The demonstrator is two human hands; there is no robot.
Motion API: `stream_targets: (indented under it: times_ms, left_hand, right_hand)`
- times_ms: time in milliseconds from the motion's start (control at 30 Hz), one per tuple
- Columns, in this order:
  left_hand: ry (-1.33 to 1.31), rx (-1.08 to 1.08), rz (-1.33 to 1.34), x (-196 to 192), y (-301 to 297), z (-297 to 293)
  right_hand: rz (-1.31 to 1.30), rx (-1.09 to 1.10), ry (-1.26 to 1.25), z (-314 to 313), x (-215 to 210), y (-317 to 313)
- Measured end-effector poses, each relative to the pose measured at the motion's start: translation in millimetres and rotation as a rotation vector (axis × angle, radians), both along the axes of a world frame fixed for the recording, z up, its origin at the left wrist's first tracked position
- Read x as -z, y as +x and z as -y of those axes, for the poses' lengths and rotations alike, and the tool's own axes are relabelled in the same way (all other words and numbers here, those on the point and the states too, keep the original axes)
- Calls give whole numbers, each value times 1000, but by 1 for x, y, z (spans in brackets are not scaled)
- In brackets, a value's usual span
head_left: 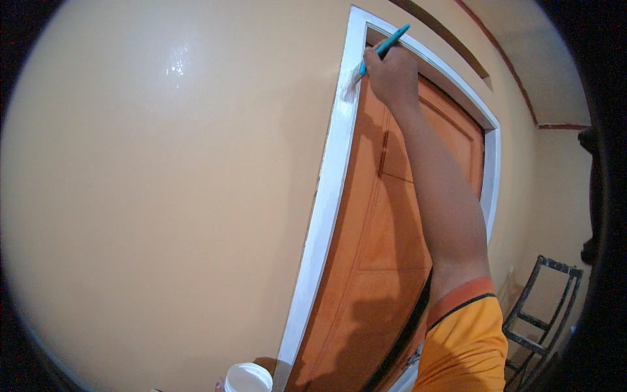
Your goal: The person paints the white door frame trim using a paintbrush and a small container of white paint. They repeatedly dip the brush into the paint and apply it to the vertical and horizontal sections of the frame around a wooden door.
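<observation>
My right hand (395, 75) is raised to the upper left corner of a door frame, its fingers closed round the teal handle of a paintbrush (394, 40). The pale bristles lie against the white frame (332, 166), on its left upright just under the corner. At the bottom edge of the view is a round white tub (248, 379), tilted so that its white inside shows. A little of my left hand (220, 387) shows at the tub's left side, gripping it; the rest is out of view.
An orange-brown panelled door (385, 222) fills the frame, with a dark gap along its lower right part. A beige wall (163, 196) spreads to the left. At the lower right stands a dark, paint-spotted stepladder (537, 323). Above the frame runs a long recess (450, 42).
</observation>
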State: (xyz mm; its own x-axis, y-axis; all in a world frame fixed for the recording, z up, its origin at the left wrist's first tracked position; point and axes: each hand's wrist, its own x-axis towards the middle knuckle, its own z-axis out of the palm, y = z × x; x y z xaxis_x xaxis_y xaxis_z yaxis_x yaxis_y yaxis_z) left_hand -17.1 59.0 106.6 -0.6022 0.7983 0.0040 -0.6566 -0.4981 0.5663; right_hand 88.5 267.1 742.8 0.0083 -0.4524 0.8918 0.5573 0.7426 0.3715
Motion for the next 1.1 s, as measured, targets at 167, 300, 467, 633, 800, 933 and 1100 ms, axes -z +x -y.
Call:
stream_targets:
  times_ms: [167,300,467,633,800,933,1100]
  left_hand:
    - [-113,-547,-1114,-20,-1,8]
    - [-17,-388,-762,-22,1,7]
    - [13,-217,-636,-16,-6,8]
    - [-83,-322,-837,-21,-6,9]
    - [-58,-395,-1125,-47,-4,18]
    - [-32,-161,-510,-60,0,20]
    - [58,135,303,-36,-4,5]
  right_hand:
    - [-236,-29,232,-2,-51,-3]
    - [-256,-59,233,1,-42,1]
    - [-86,-2,37,-2,17,0]
    - [101,-13,-101,9,82,13]
    - [250,-71,-357,23,129,34]
    - [248,-115,-287,22,108,36]
    - [162,-90,-360,11,40,15]
